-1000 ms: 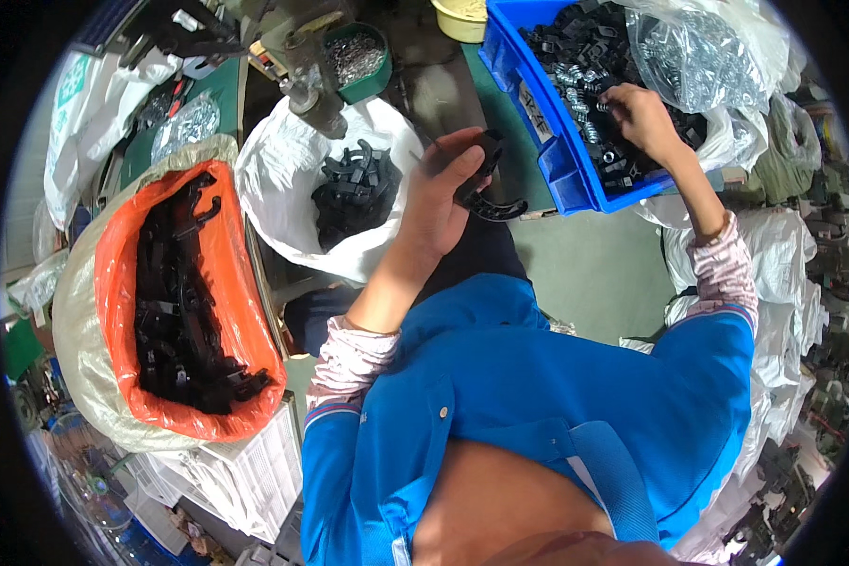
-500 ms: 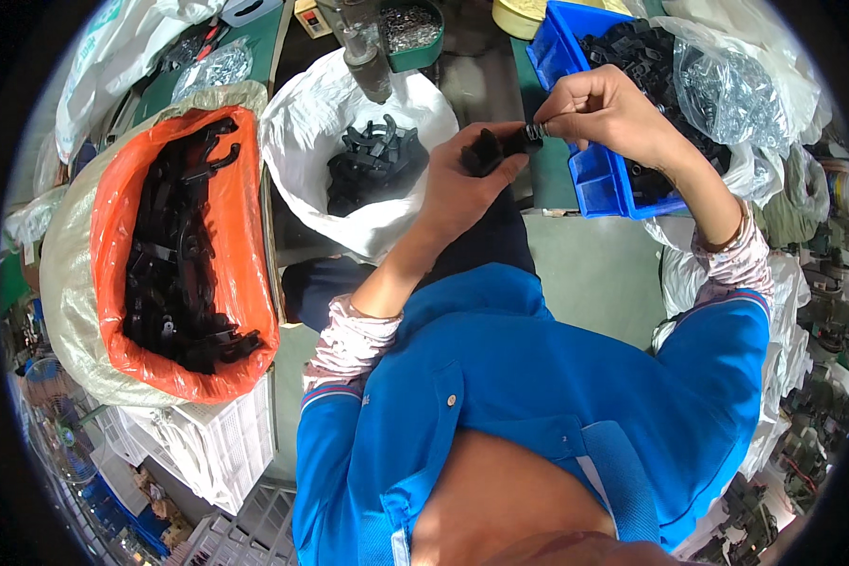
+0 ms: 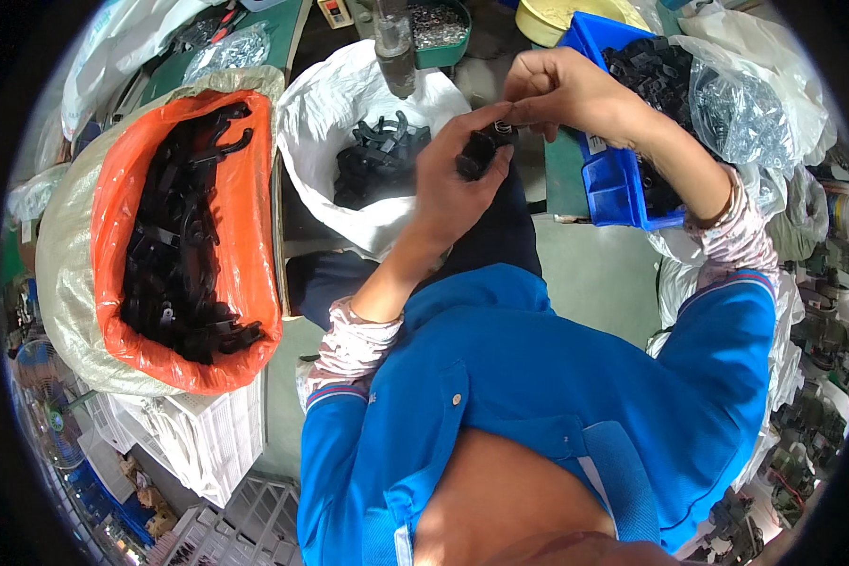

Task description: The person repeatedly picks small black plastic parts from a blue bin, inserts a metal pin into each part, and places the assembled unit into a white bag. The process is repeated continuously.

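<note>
My left hand (image 3: pixel 451 184) is closed around a black plastic part (image 3: pixel 477 155), which is partly covered by the fingers. At the part's right end sits a small metal coil spring (image 3: pixel 503 126). My right hand (image 3: pixel 580 94) reaches in from the right, thumb and fingertips pinched at the spring. Below and left of the hands, a white sack (image 3: pixel 316 108) holds black curved plastic pieces (image 3: pixel 379 156).
An orange-lined bag (image 3: pixel 245 208) of black parts stands at the left. A blue bin (image 3: pixel 615 189) with small black pieces is at the right, beside a clear bag of metal bits (image 3: pixel 740 108). A metal post (image 3: pixel 394 57) rises over the white sack; a green tray (image 3: pixel 441 47) stands behind it.
Both hands have drawn slightly left relative to the bins, and the right fingertips are nearer the left hand. The whole view has shifted a little. The spring stays at the part's end.
</note>
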`<control>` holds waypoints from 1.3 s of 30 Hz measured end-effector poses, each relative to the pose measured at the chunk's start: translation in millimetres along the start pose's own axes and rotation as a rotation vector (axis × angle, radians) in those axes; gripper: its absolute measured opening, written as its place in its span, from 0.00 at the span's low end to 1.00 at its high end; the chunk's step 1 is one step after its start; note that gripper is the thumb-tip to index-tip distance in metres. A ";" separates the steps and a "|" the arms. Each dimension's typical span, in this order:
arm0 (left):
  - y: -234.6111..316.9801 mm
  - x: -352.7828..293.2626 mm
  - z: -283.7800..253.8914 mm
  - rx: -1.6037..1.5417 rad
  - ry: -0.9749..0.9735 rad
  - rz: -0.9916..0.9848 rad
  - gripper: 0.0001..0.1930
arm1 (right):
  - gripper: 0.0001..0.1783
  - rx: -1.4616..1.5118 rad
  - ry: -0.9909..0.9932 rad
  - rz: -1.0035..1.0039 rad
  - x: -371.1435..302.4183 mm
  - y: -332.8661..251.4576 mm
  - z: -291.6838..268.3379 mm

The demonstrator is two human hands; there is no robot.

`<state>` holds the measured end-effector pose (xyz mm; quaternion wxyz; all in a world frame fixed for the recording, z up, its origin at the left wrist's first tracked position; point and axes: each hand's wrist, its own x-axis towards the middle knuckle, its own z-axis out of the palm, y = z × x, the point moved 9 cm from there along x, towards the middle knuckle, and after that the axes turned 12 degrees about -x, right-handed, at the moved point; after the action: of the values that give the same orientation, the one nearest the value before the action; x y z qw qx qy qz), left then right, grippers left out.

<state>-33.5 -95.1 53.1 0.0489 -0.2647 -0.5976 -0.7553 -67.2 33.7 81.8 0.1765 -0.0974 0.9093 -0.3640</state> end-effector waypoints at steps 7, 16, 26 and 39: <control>-13.5 -5.3 -29.5 -0.263 0.189 -0.061 0.13 | 0.18 0.579 0.191 -0.070 -28.7 21.1 63.6; 3.0 3.0 -47.1 0.086 0.040 0.163 0.06 | 0.18 0.789 0.170 -0.061 -15.3 36.5 60.3; -19.9 1.4 -46.1 0.005 0.021 -0.117 0.04 | 0.15 0.459 0.410 -0.186 -20.3 27.9 43.9; -44.1 -19.3 -30.0 -0.934 0.061 -0.711 0.08 | 0.15 0.722 0.202 -0.138 -8.8 33.7 11.8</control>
<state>-44.5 -115.3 1.2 -0.3119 -0.0196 -0.2521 -0.9159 -56.1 53.2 52.6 0.0840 -0.0537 0.7268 -0.6796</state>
